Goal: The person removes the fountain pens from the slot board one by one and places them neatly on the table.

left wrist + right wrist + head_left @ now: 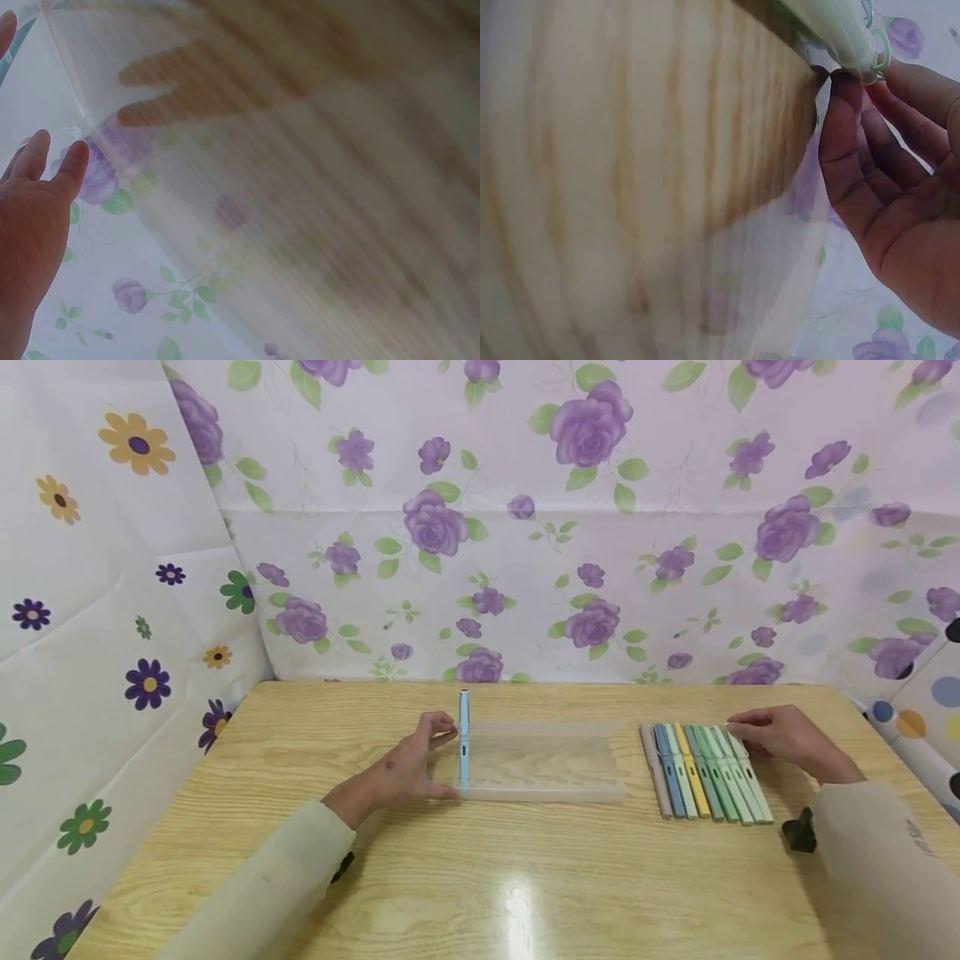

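Observation:
A clear plastic tray point(543, 794) lies on the table with a light blue capped pen point(463, 739) across its left end, its top reaching past the tray's back edge. Beside that end is my left hand point(412, 768), thumb at the front corner and extended fingers near the back, touching the tray's end. To the right of the tray, several capped pens lie side by side. My right hand point(783, 739) is at the rightmost one, a pale green pen point(752, 781). In the right wrist view, thumb and fingertips pinch the clip end of a pale green pen point(840, 37).
The row also has a mauve pen point(656, 772), a blue pen point(670, 772), a yellow pen point(692, 772) and several green ones. Behind the wooden table point(420, 877) hangs a flowered cloth point(525, 568); another cloth point(97, 635) hangs at the left.

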The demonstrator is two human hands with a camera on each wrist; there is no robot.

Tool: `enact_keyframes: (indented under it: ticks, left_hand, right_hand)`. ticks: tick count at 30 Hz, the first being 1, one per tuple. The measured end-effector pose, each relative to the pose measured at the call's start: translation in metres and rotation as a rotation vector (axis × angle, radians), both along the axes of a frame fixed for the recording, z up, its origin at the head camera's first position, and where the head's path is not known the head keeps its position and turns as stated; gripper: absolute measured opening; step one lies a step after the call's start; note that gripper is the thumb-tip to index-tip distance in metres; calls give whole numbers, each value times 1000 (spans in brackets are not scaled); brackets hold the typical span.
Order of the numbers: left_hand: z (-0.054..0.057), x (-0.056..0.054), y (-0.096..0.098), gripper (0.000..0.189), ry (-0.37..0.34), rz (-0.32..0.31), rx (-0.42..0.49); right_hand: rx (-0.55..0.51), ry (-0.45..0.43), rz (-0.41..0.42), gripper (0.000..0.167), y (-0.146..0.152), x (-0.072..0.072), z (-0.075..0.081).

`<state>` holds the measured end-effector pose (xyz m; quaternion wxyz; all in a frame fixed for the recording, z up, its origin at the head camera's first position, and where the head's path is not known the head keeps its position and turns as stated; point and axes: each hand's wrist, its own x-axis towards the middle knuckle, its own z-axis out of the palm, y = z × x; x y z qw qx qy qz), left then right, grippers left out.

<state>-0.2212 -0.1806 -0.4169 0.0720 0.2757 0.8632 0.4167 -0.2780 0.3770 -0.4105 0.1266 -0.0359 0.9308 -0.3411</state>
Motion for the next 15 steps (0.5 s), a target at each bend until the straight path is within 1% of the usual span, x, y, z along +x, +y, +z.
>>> enact_keyframes:
  ticks: [5, 10, 15]
  left_hand:
    - [1, 0, 0, 95, 15, -1, -4]
    - [1, 0, 0, 96, 15, -3, -8]
    - [1, 0, 0, 95, 11, -3, -11]
  right_hand:
    - [-6, -27, -12, 63, -4, -1, 3]
    - [-3, -57, -16, 60, -6, -3, 2]
    - [-11, -55, -7, 60, -6, -2, 0]
